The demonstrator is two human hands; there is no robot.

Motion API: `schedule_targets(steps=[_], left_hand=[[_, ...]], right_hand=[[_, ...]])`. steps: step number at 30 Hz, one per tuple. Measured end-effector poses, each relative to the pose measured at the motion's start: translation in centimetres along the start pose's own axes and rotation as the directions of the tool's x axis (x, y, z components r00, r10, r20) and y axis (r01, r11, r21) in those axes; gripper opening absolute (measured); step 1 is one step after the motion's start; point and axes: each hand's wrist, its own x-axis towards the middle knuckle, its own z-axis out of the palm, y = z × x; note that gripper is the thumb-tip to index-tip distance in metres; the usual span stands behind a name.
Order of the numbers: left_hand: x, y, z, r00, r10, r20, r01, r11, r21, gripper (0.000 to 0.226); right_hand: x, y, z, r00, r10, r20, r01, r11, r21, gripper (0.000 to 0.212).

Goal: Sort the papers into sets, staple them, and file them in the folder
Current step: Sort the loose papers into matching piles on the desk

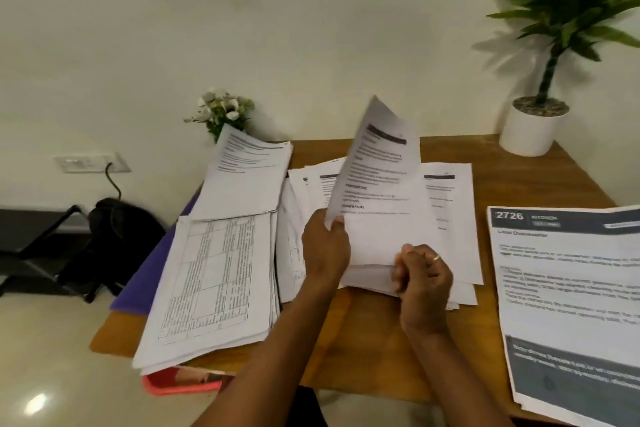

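My left hand (323, 248) pinches the lower left edge of a printed sheet (377, 177) and lifts it so that it stands tilted above the middle pile of papers (450, 218). At that pile's near edge my right hand (424, 279) is curled round the ends of several sheets. On the left a thick stack with a table printout on top (214, 284) lies over a purple folder (149, 270) and a red folder (180, 383). Another stack (246, 173) lies behind it. A pile headed "2726" (568, 305) sits at the right.
The wooden table (353, 357) stands against a white wall. A white pot with a tall green plant (533, 128) is at the back right corner. A small bunch of white flowers (221, 111) is behind the left stacks. A black bag (114, 239) is on the floor at left.
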Motion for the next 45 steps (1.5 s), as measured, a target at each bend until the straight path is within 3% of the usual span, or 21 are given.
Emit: schedule_targets(steps=[4, 9, 13, 15, 20, 23, 30, 37, 42, 45], left_hand=[[-1.5, -2.1, -1.2, 0.996, -0.063, -0.056, 0.053, 0.986, -0.159, 0.023], [-3.6, -4.2, -1.1, 0.991, -0.127, -0.034, 0.121, 0.981, -0.154, 0.041], [-4.6, -4.3, -0.9, 1.0, -0.004, -0.029, 0.001, 0.994, -0.105, 0.021], [-4.8, -4.2, -0.9, 1.0, 0.016, -0.018, -0.017, 0.995, -0.096, 0.023], [-5.0, -4.4, -0.5, 0.998, 0.064, 0.005, -0.064, 0.993, -0.097, 0.019], [-5.2, -4.5, -0.4, 0.996, 0.083, 0.031, -0.08, 0.991, -0.108, 0.017], [-5.1, -4.6, -0.4, 0.992, 0.093, 0.082, -0.086, 0.993, -0.079, 0.022], [-5.4, -4.0, -0.3, 0.993, 0.082, 0.083, -0.074, 0.993, -0.094, 0.023], [-6.9, -2.6, -1.1, 0.994, 0.106, 0.026, -0.102, 0.988, -0.116, 0.042], [-8.1, -1.7, -4.6, 0.969, 0.239, -0.068, -0.241, 0.97, -0.018, 0.033]], right_hand=[[0.0, 0.3, 0.4, 0.988, -0.034, -0.15, 0.031, 0.999, -0.025, 0.046], [0.7, 0.2, 0.1, 0.946, -0.158, -0.284, 0.126, 0.984, -0.128, 0.039], [0.5, 0.5, 0.5, 0.907, -0.292, -0.304, 0.222, 0.944, -0.243, 0.051], [0.4, 0.4, 0.6, 0.901, -0.311, -0.302, 0.23, 0.934, -0.274, 0.059], [0.4, -0.4, 0.5, 0.93, -0.218, -0.296, 0.135, 0.952, -0.276, 0.07], [0.2, -0.8, 0.0, 0.953, -0.083, -0.292, 0.035, 0.985, -0.166, 0.069], [0.0, -1.5, -2.5, 0.968, 0.084, -0.235, -0.077, 0.996, 0.039, 0.056], [-0.3, -1.7, -2.8, 0.982, 0.095, -0.165, -0.107, 0.992, -0.06, 0.041], [-0.2, -1.7, -3.6, 0.986, 0.079, -0.15, -0.099, 0.986, -0.132, 0.044], [-0.3, -2.0, -3.4, 0.989, 0.088, -0.12, -0.105, 0.984, -0.147, 0.043]])
